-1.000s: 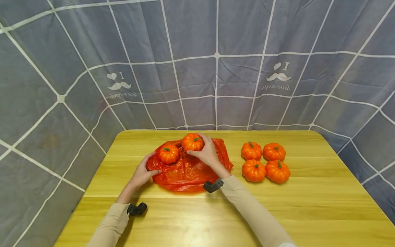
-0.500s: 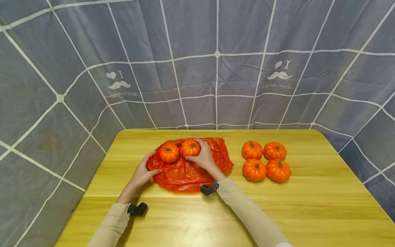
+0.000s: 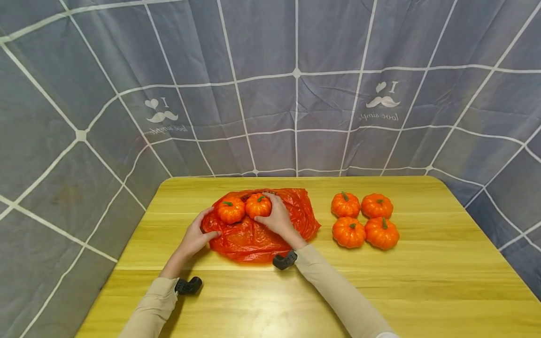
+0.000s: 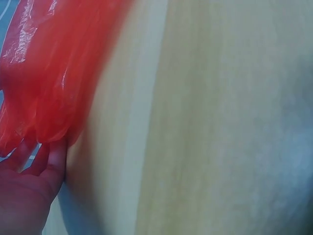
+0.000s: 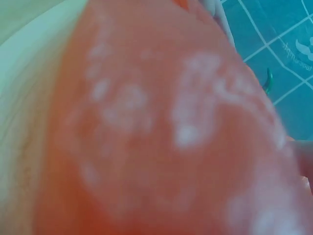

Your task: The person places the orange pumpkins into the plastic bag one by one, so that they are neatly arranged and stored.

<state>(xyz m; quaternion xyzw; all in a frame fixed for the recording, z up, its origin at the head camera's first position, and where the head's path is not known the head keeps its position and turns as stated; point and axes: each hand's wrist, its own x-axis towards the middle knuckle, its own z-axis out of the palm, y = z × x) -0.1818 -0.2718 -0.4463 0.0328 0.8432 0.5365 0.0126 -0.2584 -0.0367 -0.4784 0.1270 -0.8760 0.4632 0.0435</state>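
Note:
A thin red plastic bag [image 3: 258,239] lies spread and crumpled on the table in the head view. My left hand [image 3: 196,237] holds its left end between thumb and fingers; in the left wrist view the fingers [image 4: 55,161] meet the bag's edge. Two small orange pumpkins with green stems sit side by side on the bag, the left pumpkin [image 3: 231,210] close to my left hand. My right hand [image 3: 276,217] grips the right pumpkin [image 3: 258,206] from its right side. The blurred bag [image 5: 146,137] fills most of the right wrist view.
Several more orange pumpkins [image 3: 348,232] stand in a tight group to the right of the bag on the wooden table [image 3: 262,300]. A grey curtain [image 3: 270,112] with white lines hangs behind the table and along its sides.
My right hand has lowered its pumpkin and brought it slightly left and nearer, beside the other pumpkin on the bag. The left hand has stayed in place.

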